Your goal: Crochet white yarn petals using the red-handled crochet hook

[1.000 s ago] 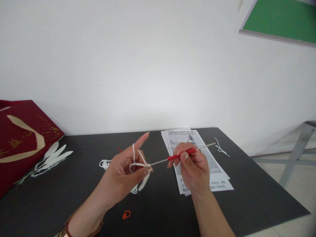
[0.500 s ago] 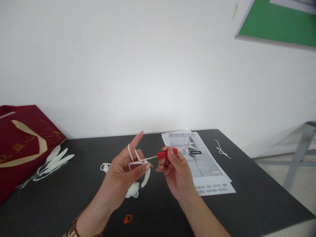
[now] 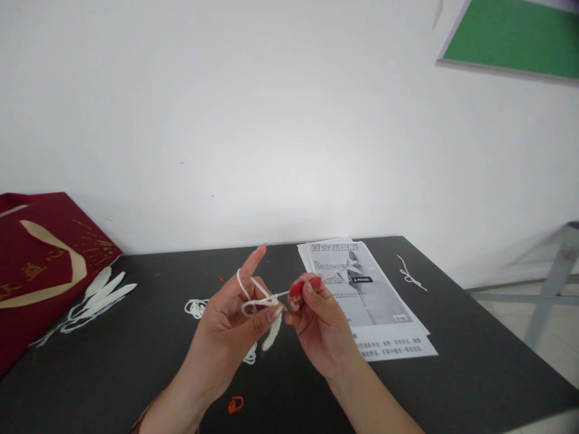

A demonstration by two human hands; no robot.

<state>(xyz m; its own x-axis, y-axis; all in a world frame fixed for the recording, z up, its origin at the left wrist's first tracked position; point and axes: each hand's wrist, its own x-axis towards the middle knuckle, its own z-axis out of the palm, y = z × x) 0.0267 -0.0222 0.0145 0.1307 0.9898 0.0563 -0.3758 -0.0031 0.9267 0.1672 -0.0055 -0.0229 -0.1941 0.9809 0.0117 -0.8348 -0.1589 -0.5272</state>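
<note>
Between thumb and fingers, my left hand point(image 3: 235, 322) pinches a small white crochet piece point(image 3: 272, 331), whose narrow end hangs below the thumb. White yarn point(image 3: 242, 283) loops over the raised left index finger and runs down to the piece. My right hand point(image 3: 321, 319) grips the red handle of a crochet hook point(image 3: 304, 287). The hook's thin shaft points left and meets the yarn at the piece; its tip is hidden among the loops. Beneath the left hand, part of a white yarn bundle point(image 3: 249, 353) shows.
A black table point(image 3: 149, 361) stands against the wall. On it lie printed sheets point(image 3: 384, 313), a knotted white string point(image 3: 410, 278), an orange stitch marker point(image 3: 236, 404), white yarn point(image 3: 195, 308) and several white crocheted petals point(image 3: 102, 295). A dark red bag point(image 3: 40, 259) is at left.
The hook has drawn closer to the left hand, so less of its shaft shows. Both hands have shifted slightly right and down, and the left hand covers more of the yarn bundle.
</note>
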